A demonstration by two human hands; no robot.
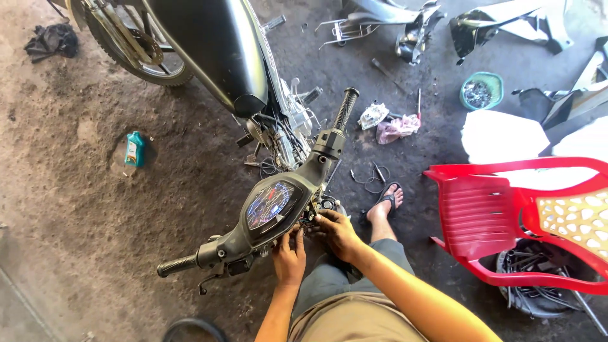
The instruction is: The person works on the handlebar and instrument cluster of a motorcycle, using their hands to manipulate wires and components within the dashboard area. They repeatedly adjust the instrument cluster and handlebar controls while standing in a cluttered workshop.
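Note:
A motorbike stands stripped below me, its black handlebar unit (253, 218) running from a lower-left grip (177, 265) to an upper-right grip (346, 107), with a round instrument cluster (269, 204) in the middle. My left hand (289, 258) presses against the underside of the handlebar cover just below the cluster. My right hand (339, 233) reaches into the wiring and parts under the cover's right side, fingers curled among them. Whether either hand holds a small part is hidden.
A red plastic chair (500, 218) lies tipped at right over a tyre holding tools (538, 278). A small teal bottle (134, 149) stands on the dirt floor at left. A rag (396, 128), a green bowl of small parts (481, 92) and body panels (506, 25) lie beyond.

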